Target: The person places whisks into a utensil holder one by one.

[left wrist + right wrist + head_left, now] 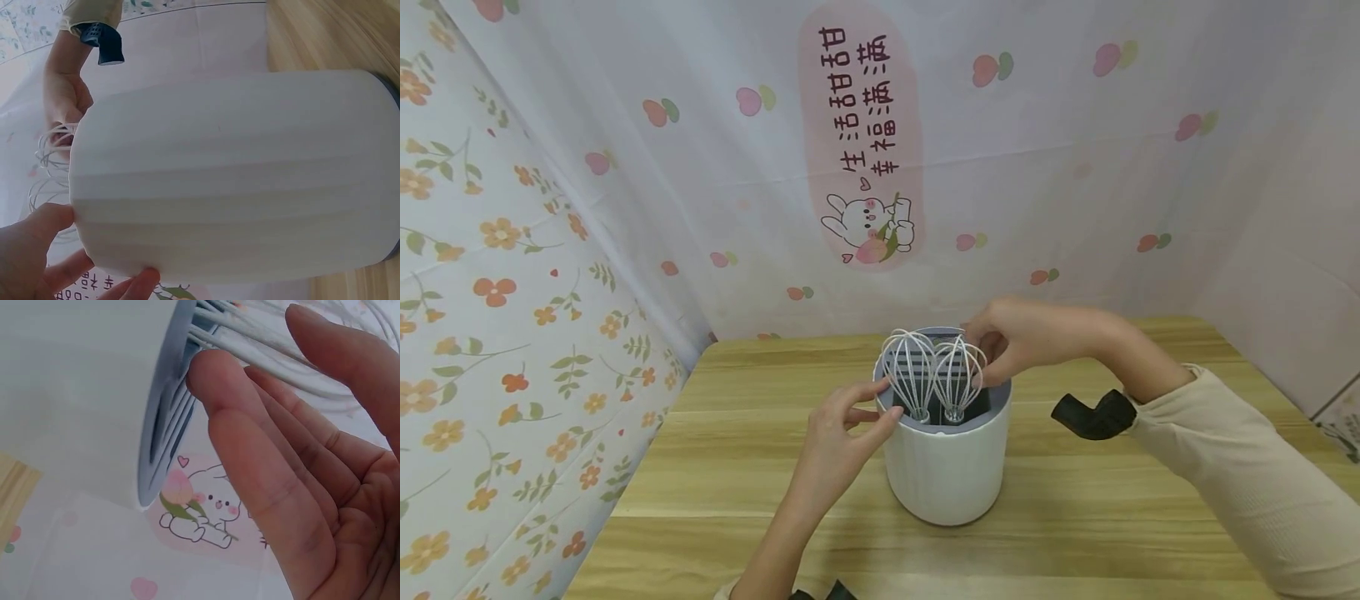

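A white, round utensil holder [943, 475] with a grey slotted insert stands on the wooden table. Two white balloon whisks sit in it with their wire heads up: a left whisk [910, 367] and a right whisk [957, 375]. At the holder's left rim, my left hand [842, 433] touches the rim and side, thumb and fingers spread apart. My right hand [1026, 337] is at the right whisk, thumb by its wires and fingers behind. In the right wrist view, a gap shows between thumb [340, 350] and fingers. The whisk handles are hidden inside the holder.
The wooden table [722, 467] extends around the holder. A white curtain [1060, 167] with peach prints and a rabbit picture hangs behind. Flowered cloth [497, 333] covers the left side. Black wrist straps [1093, 415] sit over the cream sleeves.
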{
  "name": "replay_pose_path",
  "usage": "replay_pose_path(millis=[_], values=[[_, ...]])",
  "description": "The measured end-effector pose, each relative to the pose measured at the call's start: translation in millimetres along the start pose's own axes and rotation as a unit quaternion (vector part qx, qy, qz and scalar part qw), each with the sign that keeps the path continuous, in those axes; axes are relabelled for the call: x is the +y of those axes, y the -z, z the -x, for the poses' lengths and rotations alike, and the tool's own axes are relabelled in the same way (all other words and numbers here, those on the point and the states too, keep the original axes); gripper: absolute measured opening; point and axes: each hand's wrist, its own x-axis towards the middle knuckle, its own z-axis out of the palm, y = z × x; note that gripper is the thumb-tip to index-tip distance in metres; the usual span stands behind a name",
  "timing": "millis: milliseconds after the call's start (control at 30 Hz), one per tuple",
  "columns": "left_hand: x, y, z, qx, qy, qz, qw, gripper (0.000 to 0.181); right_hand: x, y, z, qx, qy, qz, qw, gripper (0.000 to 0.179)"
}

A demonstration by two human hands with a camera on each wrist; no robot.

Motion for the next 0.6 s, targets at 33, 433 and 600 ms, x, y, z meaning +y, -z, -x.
replay_pose_path(millis=[33,433,600], values=[[0.2,-0.1,0.0,0.0,0.0,0.0,1.0,0.035,1,0,0.1,0.001,-0.005,0.004,1.0,0.009],[2.4,2.7,2.1,-0.012,0.008,-0.006,0.9999,0.039,7,5,10.6,0.007,-0.035,-0.03,0.9989,0.016],[3.8,17.4,-0.6,0.007,0.0,-0.025,0.9997,0.035,7,13,18.2,0.024,-0.054,-0.024,0.9979,0.02]])
